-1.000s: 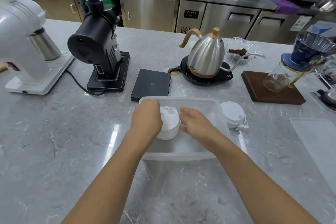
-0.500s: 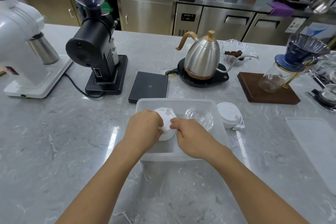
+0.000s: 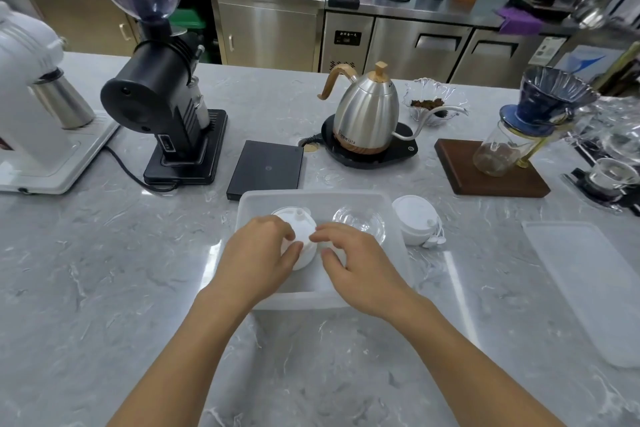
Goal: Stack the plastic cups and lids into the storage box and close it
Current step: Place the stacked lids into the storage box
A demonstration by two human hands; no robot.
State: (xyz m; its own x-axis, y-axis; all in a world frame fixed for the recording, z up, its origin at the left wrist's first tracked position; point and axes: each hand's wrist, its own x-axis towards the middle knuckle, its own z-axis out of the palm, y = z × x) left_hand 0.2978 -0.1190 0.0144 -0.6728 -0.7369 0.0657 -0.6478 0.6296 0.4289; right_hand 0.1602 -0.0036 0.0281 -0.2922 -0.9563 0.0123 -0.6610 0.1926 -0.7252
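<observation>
Both hands meet over the near-left part of the translucent white rectangular plastic storage box [image 3: 346, 197]: the left hand [image 3: 258, 258] curls round the near side of a white round plastic lid stack [image 3: 300, 236], and the right hand [image 3: 360, 263] pinches its right edge with thumb and forefinger. Largest first, the box sits directly under both wrists, open-topped. Its flat translucent rectangular box cover [image 3: 588, 284] lies well apart to the right of the right hand. Another pile of white round plastic lids [image 3: 415, 220] waits just outside the box wall, beyond the right hand's knuckles. Smallest, a clear plastic cup [image 3: 360, 220] stands inside the box, just past the right fingertips. To do this step well, I judge the stack should be seated flat and square against the left wall, both hands steadying it so nothing tilts, which leaves room beside the cup for the outside pile.
</observation>
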